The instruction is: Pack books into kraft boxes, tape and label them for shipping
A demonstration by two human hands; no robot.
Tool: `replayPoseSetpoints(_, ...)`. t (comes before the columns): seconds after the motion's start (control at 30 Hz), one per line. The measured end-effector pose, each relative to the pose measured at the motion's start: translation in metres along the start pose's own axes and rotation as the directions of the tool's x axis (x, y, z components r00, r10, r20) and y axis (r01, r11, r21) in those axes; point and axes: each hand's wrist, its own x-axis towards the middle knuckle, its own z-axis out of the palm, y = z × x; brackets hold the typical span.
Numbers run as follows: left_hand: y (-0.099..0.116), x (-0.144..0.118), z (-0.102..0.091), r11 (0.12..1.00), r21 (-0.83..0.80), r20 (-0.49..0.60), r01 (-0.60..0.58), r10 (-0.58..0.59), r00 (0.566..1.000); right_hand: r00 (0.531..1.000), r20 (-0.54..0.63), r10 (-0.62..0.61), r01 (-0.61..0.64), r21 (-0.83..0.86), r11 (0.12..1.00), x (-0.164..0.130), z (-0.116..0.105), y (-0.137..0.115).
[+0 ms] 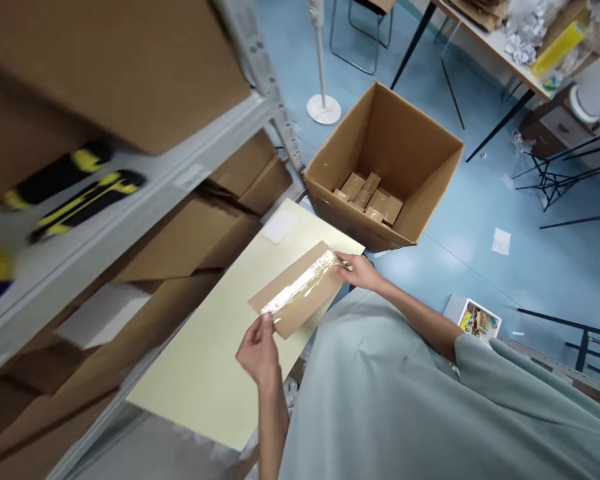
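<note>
A flat brown cardboard box [300, 313] lies at a slant over the pale yellow board [205, 353]. Along its length runs a shiny strip of clear packing tape [300, 283], wrinkled in places. At the near left end of the strip, my left hand [260, 350] pinches the tape between thumb and fingers. My right hand [359, 271] is closed on the strip's other end, at the box's far right edge. Whether either hand also grips the cardboard is hard to make out.
Beyond the board stands a large open carton [385, 147] with several small brown boxes [373, 193] inside. Metal shelving [180, 180] with cartons and yellow-black cutters [85, 200] runs along the left. A white stand base [323, 110] and a cluttered table [510, 50] are farther back.
</note>
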Motion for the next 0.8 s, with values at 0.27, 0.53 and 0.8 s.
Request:
replayPoseSetpoints(0.27, 0.120, -0.071, 0.128, 0.979, 0.205, 0.028, -0.003, -0.003, 1.000, 0.989, -0.135, 0.065, -0.043, 0.163, 0.986, 0.043, -0.163, 0.020)
replayPoseSetpoints(0.53, 0.167, -0.117, 0.345, 0.998, -0.020, 0.688, -0.060, 0.057, 0.723, 0.859, -0.505, 0.081, -0.123, -0.049, 0.991, 0.104, -0.321, 0.114)
replayPoseSetpoints(0.8, 0.055, -0.089, 0.545, 0.823, 0.066, 0.696, 0.564, -0.443, 0.565, 0.958, -0.191, 0.213, -0.285, -0.567, 0.773, 0.241, -0.346, 0.242)
